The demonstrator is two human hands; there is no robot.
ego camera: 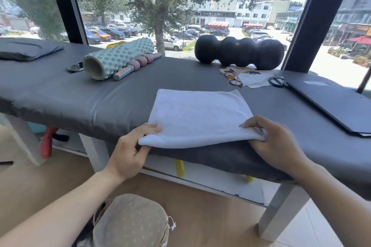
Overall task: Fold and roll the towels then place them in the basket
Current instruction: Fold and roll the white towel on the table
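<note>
A white towel (198,116) lies folded flat on the dark grey padded table (80,94), its near edge at the table's front rim. My left hand (130,150) pinches the towel's near left corner, thumb below and fingers on top. My right hand (275,142) grips the near right corner, fingers curled over the edge. A beige fabric basket (130,222) with a small white tag sits on the floor below my left forearm.
On the table's far side lie a mint foam roller (116,58), a pink massage stick (138,64), a black peanut-shaped roller (239,51), glasses (232,77), scissors (278,81) and a dark folder (331,100) at right. A grey pillow (26,50) lies far left.
</note>
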